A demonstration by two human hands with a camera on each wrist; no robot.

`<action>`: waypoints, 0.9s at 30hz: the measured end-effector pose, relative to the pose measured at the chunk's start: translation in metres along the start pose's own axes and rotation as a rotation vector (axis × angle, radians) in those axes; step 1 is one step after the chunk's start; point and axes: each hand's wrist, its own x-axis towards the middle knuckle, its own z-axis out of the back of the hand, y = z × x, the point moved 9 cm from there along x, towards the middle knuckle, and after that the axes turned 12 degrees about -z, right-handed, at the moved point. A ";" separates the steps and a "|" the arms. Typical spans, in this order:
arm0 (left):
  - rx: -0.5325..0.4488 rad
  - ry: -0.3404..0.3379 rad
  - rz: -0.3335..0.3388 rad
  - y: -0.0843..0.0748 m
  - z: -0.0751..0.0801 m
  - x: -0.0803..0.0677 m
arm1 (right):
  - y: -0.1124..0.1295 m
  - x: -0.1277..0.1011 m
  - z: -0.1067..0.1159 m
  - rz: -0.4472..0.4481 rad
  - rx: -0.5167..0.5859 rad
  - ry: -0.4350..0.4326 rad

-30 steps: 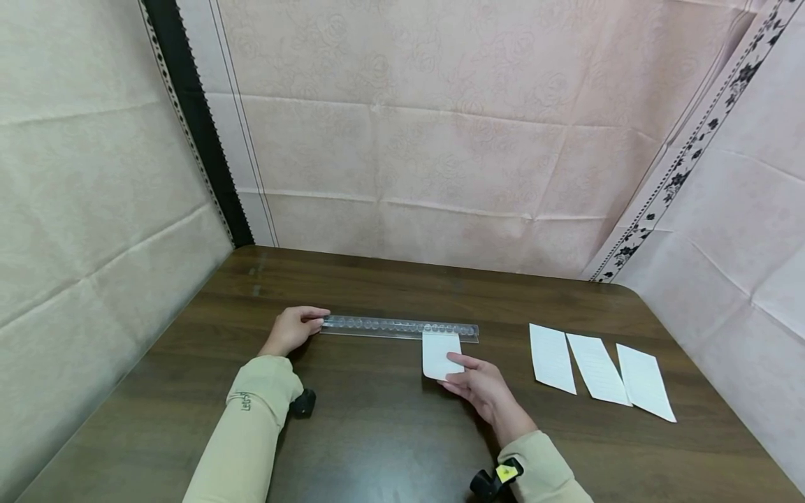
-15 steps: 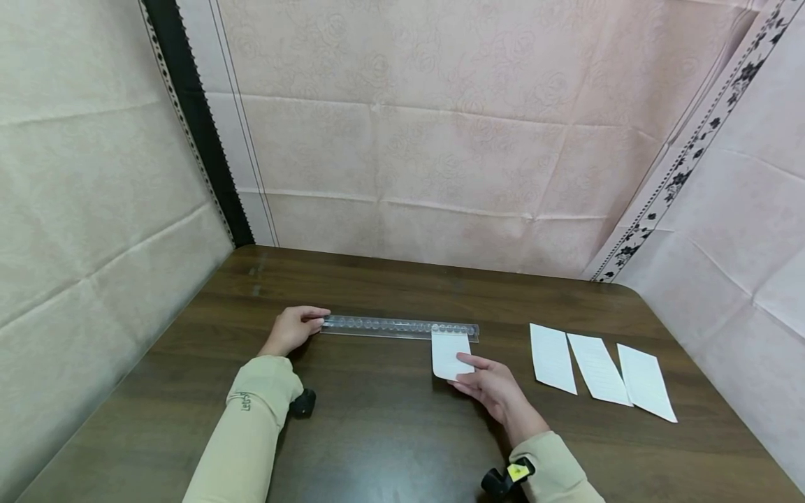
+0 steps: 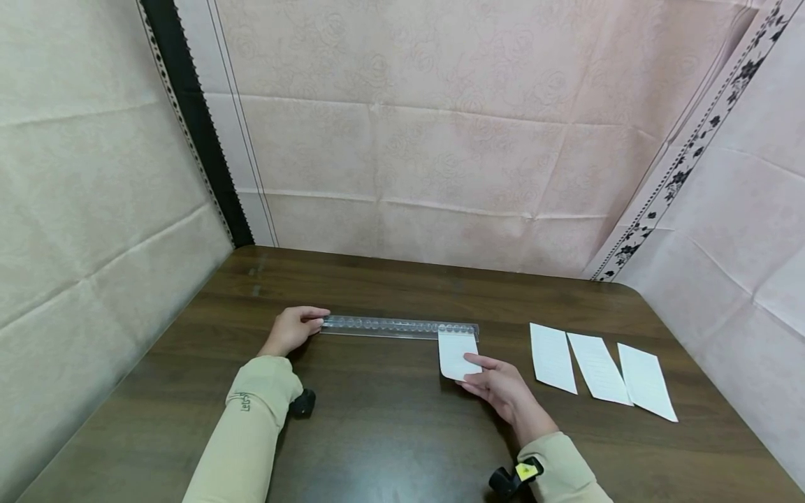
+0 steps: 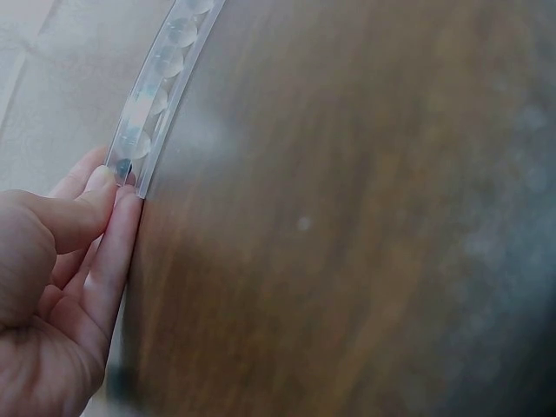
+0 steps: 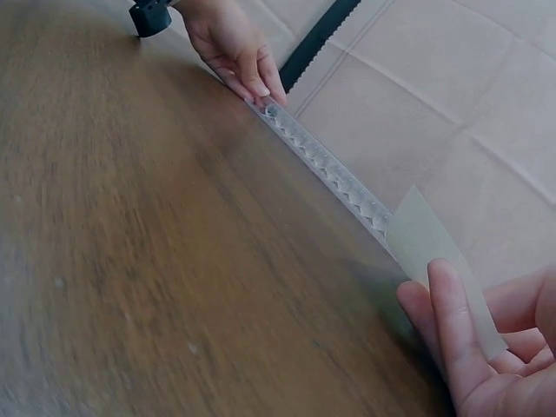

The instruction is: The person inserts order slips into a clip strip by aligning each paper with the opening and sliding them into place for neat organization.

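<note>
A clear plastic ruler (image 3: 399, 327) lies flat across the brown table (image 3: 377, 433), parallel to the back wall. My left hand (image 3: 292, 330) holds its left end, thumb and forefinger pinching the tip (image 4: 122, 174). My right hand (image 3: 499, 388) pinches a small white paper slip (image 3: 455, 349), thumb on top and fingers beneath. The slip's far edge meets the ruler's right end (image 5: 378, 217). In the right wrist view the slip (image 5: 426, 234) slants from the ruler down to my right hand (image 5: 486, 347).
Three more white paper slips (image 3: 552, 358) (image 3: 597, 368) (image 3: 644, 381) lie side by side on the table to the right. Pink patterned cloth walls (image 3: 440, 154) close in the table at the back and on both sides.
My right hand has slid the paper slip rightward along the ruler to its right end. The left hand and the ruler have stayed put.
</note>
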 end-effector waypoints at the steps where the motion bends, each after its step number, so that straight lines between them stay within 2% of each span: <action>1: -0.001 -0.001 0.003 0.000 0.000 0.000 | 0.000 0.000 0.001 0.000 -0.002 0.001; 17: 0.028 -0.001 -0.013 -0.003 0.000 0.000 | 0.003 0.000 0.009 0.004 0.002 0.032; 21: 0.024 0.002 -0.013 -0.002 -0.001 0.001 | 0.003 0.000 0.014 0.034 -0.036 -0.040; 27: 0.026 0.002 -0.007 0.000 0.000 0.001 | 0.005 -0.001 0.022 0.093 -0.175 -0.187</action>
